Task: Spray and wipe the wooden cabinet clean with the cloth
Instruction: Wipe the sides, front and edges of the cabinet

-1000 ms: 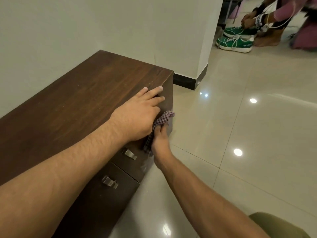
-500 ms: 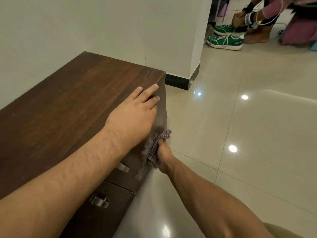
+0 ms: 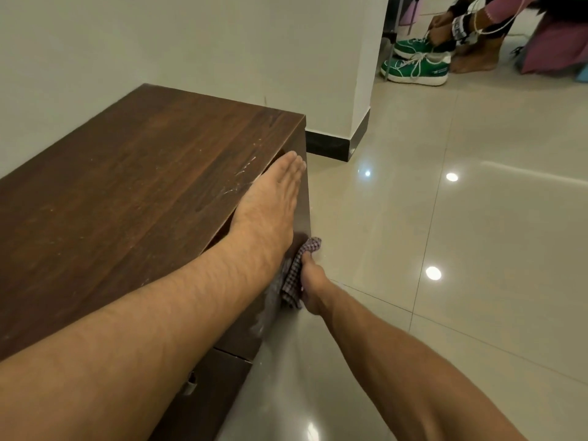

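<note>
Resting flat with fingers together along the top front edge of the wooden cabinet [image 3: 133, 173], left hand [image 3: 270, 198]; streaks unwiped beside it. Pinching the checked cloth [image 3: 297, 272] against the wet front face, right hand [image 3: 313, 288]. Wiping underway, top seemingly left.

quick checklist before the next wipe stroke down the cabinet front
1. Cloth gripped: ok. The right hand holds the checked cloth bunched against the front of the cabinet.
2. Bracing: ok. The left hand lies flat on the top front edge, fingers straight.
3. Wet patch to wipe: ok. A pale smear shows on the front panel just below the cloth.
4. Top surface clean: not ok. Whitish streaks remain near the left hand's fingertips.
5. Spray bottle within reach: cannot tell. None is in view.
6. Path clear: ok. The floor beside the cabinet is bare; the green shoes lie far off.
</note>
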